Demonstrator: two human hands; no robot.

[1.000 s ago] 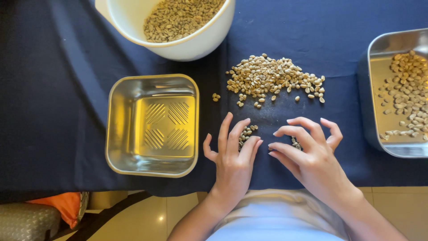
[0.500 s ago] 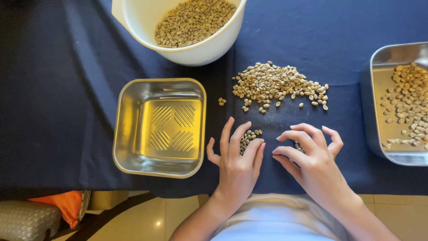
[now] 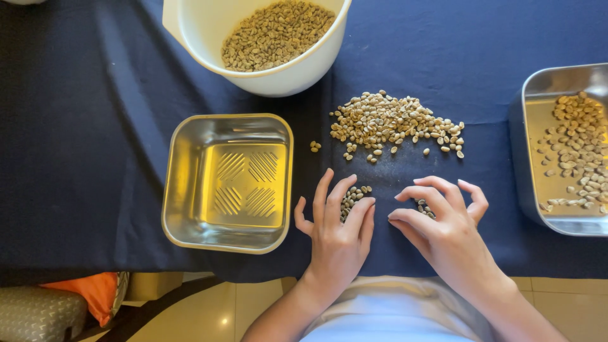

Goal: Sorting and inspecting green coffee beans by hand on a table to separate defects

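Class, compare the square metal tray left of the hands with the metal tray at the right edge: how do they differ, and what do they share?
The square metal tray holds nothing, its ribbed bottom bare; the metal tray at the right edge holds pale beans. The square tray shows whole, while the right tray is cut off by the picture's edge. The left hand lies near the square tray; the right hand lies nearer the other. Both are shiny steel with rounded corners, standing on the dark blue cloth.
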